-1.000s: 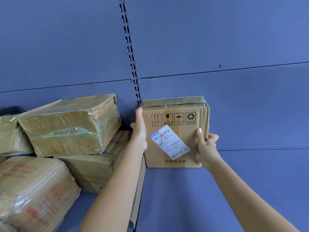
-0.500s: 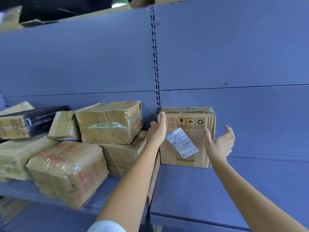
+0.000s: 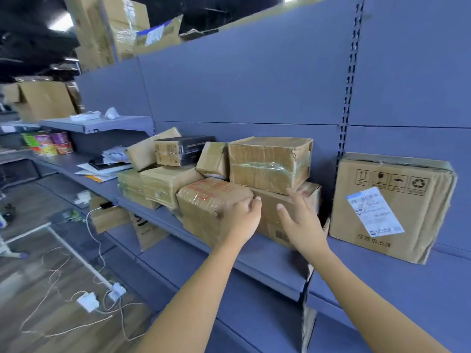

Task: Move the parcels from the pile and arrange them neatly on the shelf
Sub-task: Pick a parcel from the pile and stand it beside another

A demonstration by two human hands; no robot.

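A pile of taped brown parcels sits on the blue shelf (image 3: 260,261). My left hand (image 3: 242,220) curls over the right corner of the front parcel with red print (image 3: 204,200). My right hand (image 3: 300,220) hovers open, fingers spread, in front of the lower carton (image 3: 270,215). A wrapped box (image 3: 270,164) rests on top of that carton. The labelled carton (image 3: 390,205) stands upright alone on the right shelf section, against the back panel.
Further left in the pile lie a black box (image 3: 183,149) and smaller parcels (image 3: 163,184). Papers and bags (image 3: 102,166) lie on the shelf beyond. Cables and chargers (image 3: 89,299) trail over the wooden floor. Cartons (image 3: 122,26) stand above the shelving.
Both hands let go of the labelled carton, now standing alone, and moved left to the pile. My view swung left and pulled back.
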